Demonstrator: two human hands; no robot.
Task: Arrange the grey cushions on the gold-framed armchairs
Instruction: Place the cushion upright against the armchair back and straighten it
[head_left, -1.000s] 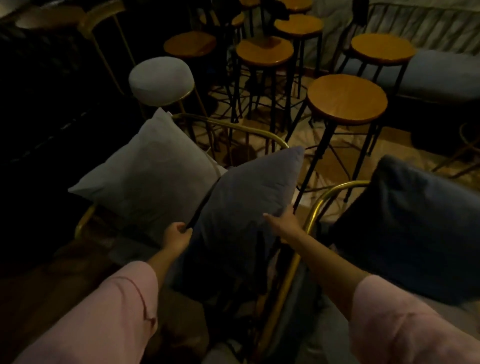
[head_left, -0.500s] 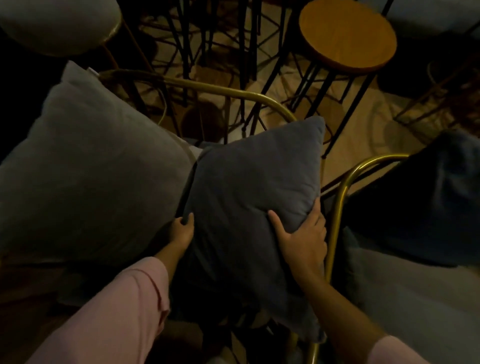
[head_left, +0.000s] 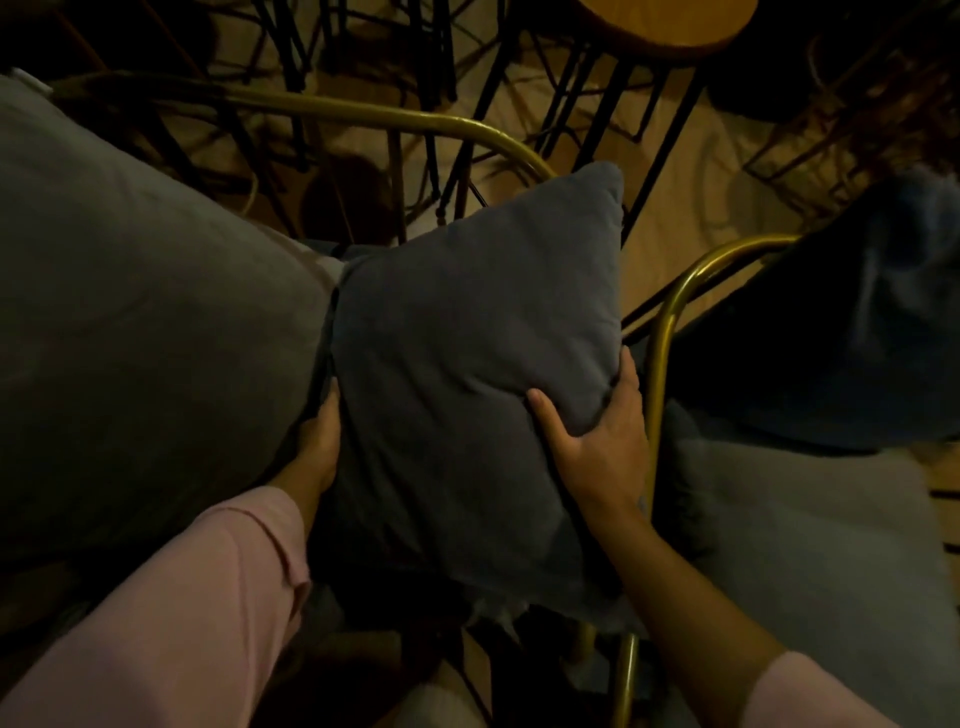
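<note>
Both hands — the left hand (head_left: 318, 446) and right hand (head_left: 602, 441) — clasped the darker grey cushion (head_left: 467, 374) by its sides, seating it against the gold frame (head_left: 457, 127) — squaring it upright probably came next.

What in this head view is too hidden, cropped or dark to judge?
- Left hand: fingers tucked between the held grey cushion and the lighter cushion, so its grip is unseen.
- Armchair seat: covered by the cushions; only the gold frame shows.
- Wooden stool: cut by the top edge.
- Dark cushion at right: detail lost in shadow.
</note>
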